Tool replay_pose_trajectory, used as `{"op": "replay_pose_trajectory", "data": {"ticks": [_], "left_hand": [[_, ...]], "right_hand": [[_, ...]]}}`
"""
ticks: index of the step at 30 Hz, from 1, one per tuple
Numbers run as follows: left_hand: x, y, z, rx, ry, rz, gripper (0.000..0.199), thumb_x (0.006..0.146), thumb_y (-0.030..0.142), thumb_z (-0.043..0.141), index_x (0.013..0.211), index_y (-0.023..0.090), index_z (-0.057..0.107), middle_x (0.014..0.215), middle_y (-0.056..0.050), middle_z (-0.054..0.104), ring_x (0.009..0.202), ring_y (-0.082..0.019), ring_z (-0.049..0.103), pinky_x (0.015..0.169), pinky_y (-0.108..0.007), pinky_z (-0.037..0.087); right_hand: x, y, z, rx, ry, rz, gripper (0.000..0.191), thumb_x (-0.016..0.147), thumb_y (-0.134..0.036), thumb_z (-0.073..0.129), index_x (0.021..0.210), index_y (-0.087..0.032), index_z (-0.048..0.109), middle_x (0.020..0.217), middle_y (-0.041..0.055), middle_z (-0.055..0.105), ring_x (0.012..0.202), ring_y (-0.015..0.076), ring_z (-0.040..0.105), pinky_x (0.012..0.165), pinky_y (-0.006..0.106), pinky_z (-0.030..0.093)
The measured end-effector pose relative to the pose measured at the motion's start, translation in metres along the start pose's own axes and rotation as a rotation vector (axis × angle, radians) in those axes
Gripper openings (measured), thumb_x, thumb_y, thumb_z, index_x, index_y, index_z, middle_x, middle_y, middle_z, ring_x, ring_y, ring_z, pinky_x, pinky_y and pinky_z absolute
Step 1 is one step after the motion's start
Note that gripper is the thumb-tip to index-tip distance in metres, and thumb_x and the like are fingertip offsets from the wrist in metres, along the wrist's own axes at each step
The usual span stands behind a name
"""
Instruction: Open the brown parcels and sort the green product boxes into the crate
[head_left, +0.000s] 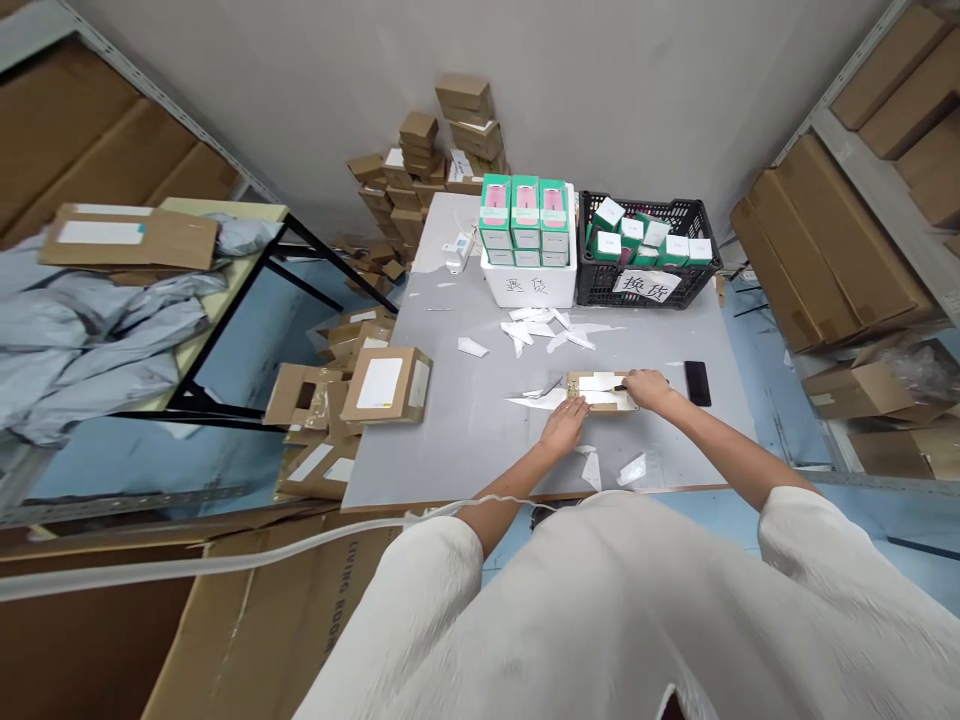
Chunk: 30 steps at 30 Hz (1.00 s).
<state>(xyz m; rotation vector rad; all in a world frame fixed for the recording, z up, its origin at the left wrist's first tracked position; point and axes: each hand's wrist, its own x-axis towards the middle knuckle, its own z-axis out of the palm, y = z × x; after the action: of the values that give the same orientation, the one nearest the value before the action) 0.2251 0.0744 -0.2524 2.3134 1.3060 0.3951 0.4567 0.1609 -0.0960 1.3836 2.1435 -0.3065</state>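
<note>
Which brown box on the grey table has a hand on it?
The small, flat box, under the left hand. The bigger, taller box stands near the table's left edge, untouched.

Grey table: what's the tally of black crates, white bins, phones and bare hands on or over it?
Black slatted plastic crate: 1
White open-topped bin: 1
Black rectangular phone: 1
Bare hands, left hand and right hand: 2
Total: 5
</note>
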Motion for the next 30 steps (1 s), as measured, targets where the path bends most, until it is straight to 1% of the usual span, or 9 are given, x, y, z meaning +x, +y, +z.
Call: {"op": "replay_pose_trajectory", "data": {"ticks": [3, 7, 12, 15, 19, 22, 24, 27, 30], "left_hand": [[0.000, 0.003, -0.001, 0.037, -0.012, -0.012, 0.067, 0.092, 0.005, 0.054, 0.158, 0.015, 0.053, 0.169, -0.016, 0.054, 0.161, -0.027, 0.046, 0.137, -0.048, 0.033], [0.001, 0.006, -0.004, 0.083, -0.039, -0.023, 0.066, 0.092, 0.004, 0.053, 0.156, 0.016, 0.053, 0.168, -0.016, 0.054, 0.161, -0.026, 0.046, 0.135, -0.045, 0.034], [0.003, 0.017, -0.009, 0.132, -0.058, -0.092, 0.061, 0.094, 0.006, 0.053, 0.154, 0.018, 0.053, 0.167, -0.016, 0.055, 0.158, -0.028, 0.049, 0.129, -0.045, 0.039], [0.006, 0.026, -0.014, 0.177, -0.062, -0.122, 0.055, 0.097, 0.008, 0.053, 0.150, 0.021, 0.056, 0.164, -0.016, 0.057, 0.154, -0.030, 0.053, 0.124, -0.046, 0.042], [0.011, 0.037, -0.025, 0.252, -0.080, -0.143, 0.042, 0.102, 0.012, 0.050, 0.141, 0.021, 0.061, 0.150, -0.017, 0.065, 0.141, -0.032, 0.060, 0.115, -0.047, 0.044], [0.021, 0.044, -0.032, 0.302, -0.103, -0.189, 0.033, 0.106, 0.019, 0.049, 0.135, 0.019, 0.064, 0.139, -0.019, 0.067, 0.133, -0.035, 0.062, 0.110, -0.049, 0.045], [0.031, 0.050, -0.035, 0.326, -0.120, -0.194, 0.032, 0.106, 0.026, 0.054, 0.135, 0.019, 0.064, 0.139, -0.020, 0.065, 0.133, -0.037, 0.060, 0.111, -0.051, 0.044], [0.050, 0.059, -0.037, 0.319, -0.176, -0.123, 0.040, 0.103, 0.033, 0.063, 0.141, 0.023, 0.060, 0.145, -0.018, 0.061, 0.137, -0.037, 0.055, 0.115, -0.052, 0.041], [0.070, 0.068, -0.035, 0.281, -0.240, -0.047, 0.043, 0.103, 0.035, 0.066, 0.144, 0.027, 0.058, 0.147, -0.014, 0.059, 0.137, -0.035, 0.054, 0.116, -0.051, 0.042]], "right_hand": [[-0.011, 0.016, 0.004, -0.002, -0.007, 0.039, 0.038, 0.109, -0.027, 0.053, 0.136, -0.017, 0.077, 0.132, 0.0254, 0.074, 0.123, 0.0349, 0.072, 0.102, 0.043, 0.055], [-0.024, 0.033, 0.009, -0.008, -0.005, 0.049, 0.041, 0.106, -0.015, 0.046, 0.132, -0.016, 0.079, 0.131, 0.0250, 0.074, 0.123, 0.0352, 0.072, 0.099, 0.042, 0.056], [-0.037, 0.055, 0.017, -0.015, -0.014, 0.057, 0.038, 0.105, -0.013, 0.049, 0.127, -0.015, 0.080, 0.130, 0.0242, 0.074, 0.120, 0.0342, 0.072, 0.094, 0.040, 0.056], [-0.046, 0.066, 0.023, -0.002, -0.009, 0.041, 0.038, 0.108, -0.016, 0.048, 0.129, -0.016, 0.079, 0.130, 0.0225, 0.073, 0.117, 0.0339, 0.072, 0.090, 0.038, 0.054], [-0.062, 0.082, 0.034, 0.069, 0.029, 0.047, 0.036, 0.109, -0.024, 0.049, 0.129, -0.021, 0.079, 0.128, 0.0188, 0.074, 0.113, 0.0314, 0.073, 0.084, 0.034, 0.052], [-0.074, 0.096, 0.049, 0.163, 0.080, 0.069, 0.035, 0.109, -0.027, 0.051, 0.129, -0.024, 0.079, 0.128, 0.0154, 0.076, 0.111, 0.0289, 0.073, 0.080, 0.031, 0.050], [-0.080, 0.105, 0.063, 0.251, 0.142, 0.093, 0.036, 0.108, -0.027, 0.052, 0.133, -0.026, 0.078, 0.130, 0.0123, 0.076, 0.112, 0.0275, 0.073, 0.080, 0.030, 0.049], [-0.083, 0.112, 0.087, 0.392, 0.215, 0.122, 0.037, 0.108, -0.029, 0.053, 0.136, -0.028, 0.077, 0.134, 0.0090, 0.077, 0.116, 0.0262, 0.072, 0.081, 0.028, 0.049], [-0.082, 0.112, 0.107, 0.512, 0.221, 0.150, 0.035, 0.107, -0.033, 0.056, 0.134, -0.026, 0.077, 0.130, 0.0091, 0.079, 0.114, 0.0264, 0.073, 0.081, 0.027, 0.048]]}}
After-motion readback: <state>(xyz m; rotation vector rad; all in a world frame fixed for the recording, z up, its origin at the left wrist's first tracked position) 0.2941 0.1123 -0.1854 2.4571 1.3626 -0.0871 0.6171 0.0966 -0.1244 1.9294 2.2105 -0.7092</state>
